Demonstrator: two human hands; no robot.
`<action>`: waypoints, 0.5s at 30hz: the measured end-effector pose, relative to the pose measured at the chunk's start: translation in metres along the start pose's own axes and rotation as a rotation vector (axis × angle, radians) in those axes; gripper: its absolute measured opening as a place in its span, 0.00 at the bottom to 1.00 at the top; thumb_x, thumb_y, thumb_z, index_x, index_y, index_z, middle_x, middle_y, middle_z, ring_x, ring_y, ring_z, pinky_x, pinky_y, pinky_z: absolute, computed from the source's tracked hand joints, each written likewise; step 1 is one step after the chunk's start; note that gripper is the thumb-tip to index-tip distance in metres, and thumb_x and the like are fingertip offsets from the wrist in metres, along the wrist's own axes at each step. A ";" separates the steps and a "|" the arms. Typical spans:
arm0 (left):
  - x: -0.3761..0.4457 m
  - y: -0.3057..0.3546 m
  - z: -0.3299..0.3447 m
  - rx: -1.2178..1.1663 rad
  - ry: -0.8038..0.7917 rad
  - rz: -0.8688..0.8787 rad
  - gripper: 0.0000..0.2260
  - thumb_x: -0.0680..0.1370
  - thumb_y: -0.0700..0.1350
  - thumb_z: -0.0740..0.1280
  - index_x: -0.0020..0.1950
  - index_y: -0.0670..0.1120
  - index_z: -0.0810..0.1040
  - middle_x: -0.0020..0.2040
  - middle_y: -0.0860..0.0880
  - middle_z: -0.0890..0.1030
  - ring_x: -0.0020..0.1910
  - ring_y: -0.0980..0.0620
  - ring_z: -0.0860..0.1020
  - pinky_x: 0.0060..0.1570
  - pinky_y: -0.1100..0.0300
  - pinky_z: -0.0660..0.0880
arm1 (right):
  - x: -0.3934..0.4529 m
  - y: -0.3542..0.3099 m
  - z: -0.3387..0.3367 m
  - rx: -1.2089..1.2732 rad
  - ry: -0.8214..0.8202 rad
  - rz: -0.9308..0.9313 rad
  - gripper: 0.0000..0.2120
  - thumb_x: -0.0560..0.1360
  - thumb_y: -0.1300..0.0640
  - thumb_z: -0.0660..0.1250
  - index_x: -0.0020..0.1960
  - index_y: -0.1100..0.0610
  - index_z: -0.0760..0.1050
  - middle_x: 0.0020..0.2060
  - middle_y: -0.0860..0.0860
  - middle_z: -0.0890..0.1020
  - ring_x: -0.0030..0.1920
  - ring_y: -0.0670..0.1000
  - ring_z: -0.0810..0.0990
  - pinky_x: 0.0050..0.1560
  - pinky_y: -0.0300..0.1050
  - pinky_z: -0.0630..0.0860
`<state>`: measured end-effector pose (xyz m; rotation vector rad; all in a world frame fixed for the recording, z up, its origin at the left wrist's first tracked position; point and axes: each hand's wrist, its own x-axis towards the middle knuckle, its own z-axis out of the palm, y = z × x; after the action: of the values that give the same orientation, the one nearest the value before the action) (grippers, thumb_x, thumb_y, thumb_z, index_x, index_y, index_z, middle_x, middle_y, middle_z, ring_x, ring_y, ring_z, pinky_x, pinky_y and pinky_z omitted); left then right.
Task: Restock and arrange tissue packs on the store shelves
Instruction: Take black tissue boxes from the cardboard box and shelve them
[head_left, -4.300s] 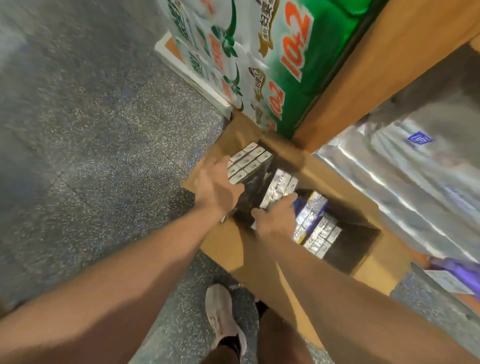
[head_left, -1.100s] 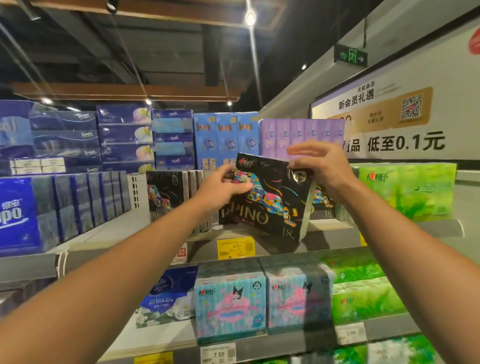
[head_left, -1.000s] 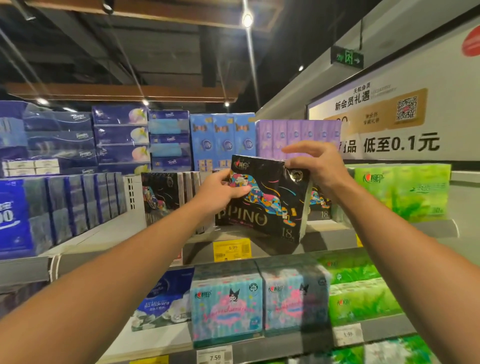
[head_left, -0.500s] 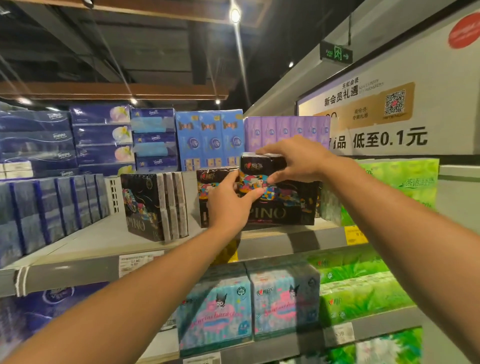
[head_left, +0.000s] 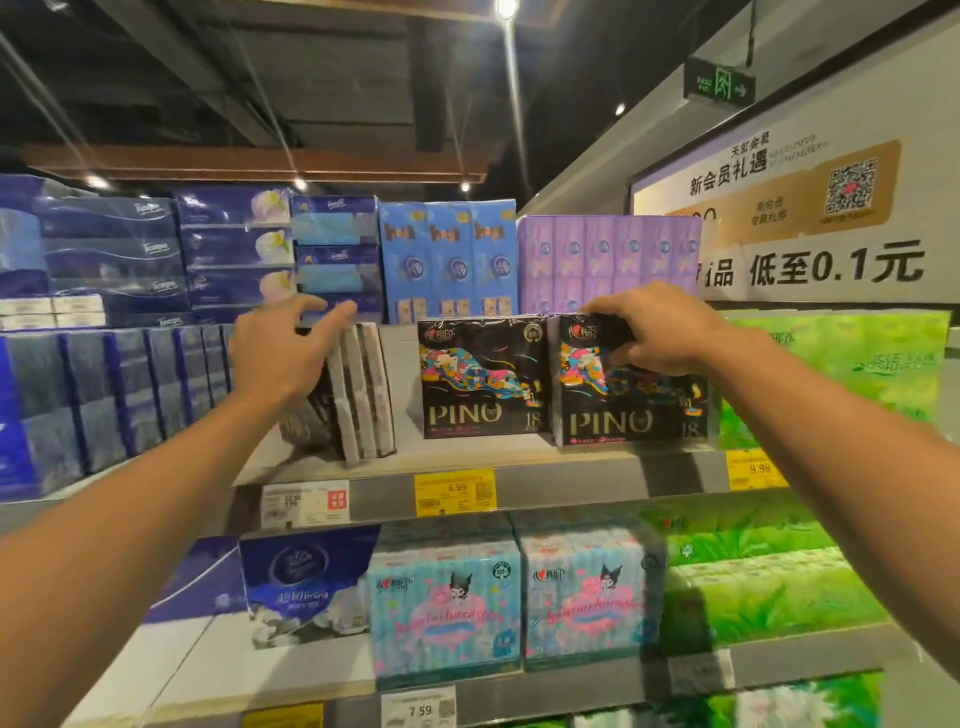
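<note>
The store shelves (head_left: 545, 460) filled the whole view, stacked in tiers with tissue goods. Along the top tier stood dark blue boxed tissues (head_left: 114, 254), light blue packs (head_left: 447, 260) and a row of purple packs (head_left: 608, 260). To the right on the middle shelf sat big green packs (head_left: 852, 364), and on the shelf below stood two pale blue cartoon packs (head_left: 447, 592) side by side, with a navy pack (head_left: 306, 582) to their left.

On the middle shelf two black PINO packs faced outward, touching each other. The right hand (head_left: 649, 332) gripped the right black PINO pack (head_left: 628, 395) at its top left corner, fingers curled over the top edge and thumb on the front, while the pack stood upright on the shelf. The left black PINO pack (head_left: 483, 379) stood free beside it.

Further left, apart from those two, a turned black pack (head_left: 358, 389) stood sideways, showing its grey edges. The left hand (head_left: 280, 353) was spread wide against its upper near corner, fingertips on the top edge, not closed round it.

Yellow price tags (head_left: 455, 491) ran along the shelf lip.
</note>
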<state>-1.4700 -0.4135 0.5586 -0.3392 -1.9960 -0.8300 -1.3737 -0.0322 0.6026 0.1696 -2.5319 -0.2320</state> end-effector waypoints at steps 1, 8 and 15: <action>-0.004 -0.007 0.000 -0.103 -0.045 -0.004 0.32 0.74 0.74 0.55 0.56 0.49 0.81 0.50 0.47 0.80 0.54 0.44 0.77 0.51 0.50 0.71 | -0.001 -0.003 0.002 -0.058 0.023 0.016 0.26 0.71 0.50 0.75 0.68 0.45 0.73 0.56 0.52 0.83 0.57 0.60 0.79 0.54 0.52 0.77; -0.004 0.024 0.014 0.086 -0.049 0.026 0.38 0.73 0.78 0.41 0.45 0.51 0.79 0.45 0.47 0.82 0.51 0.43 0.78 0.58 0.42 0.71 | 0.003 -0.086 0.010 0.115 0.184 -0.120 0.37 0.68 0.50 0.72 0.75 0.50 0.65 0.68 0.52 0.76 0.69 0.56 0.72 0.72 0.61 0.62; -0.001 0.045 0.042 0.278 -0.177 0.053 0.47 0.70 0.75 0.27 0.64 0.56 0.76 0.54 0.45 0.80 0.57 0.43 0.73 0.54 0.48 0.69 | 0.029 -0.164 0.044 0.247 0.327 -0.217 0.47 0.68 0.24 0.58 0.77 0.51 0.59 0.73 0.51 0.70 0.72 0.54 0.68 0.73 0.66 0.59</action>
<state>-1.4722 -0.3521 0.5621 -0.3113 -2.2231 -0.4940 -1.4104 -0.1917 0.5493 0.5365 -2.2077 0.0264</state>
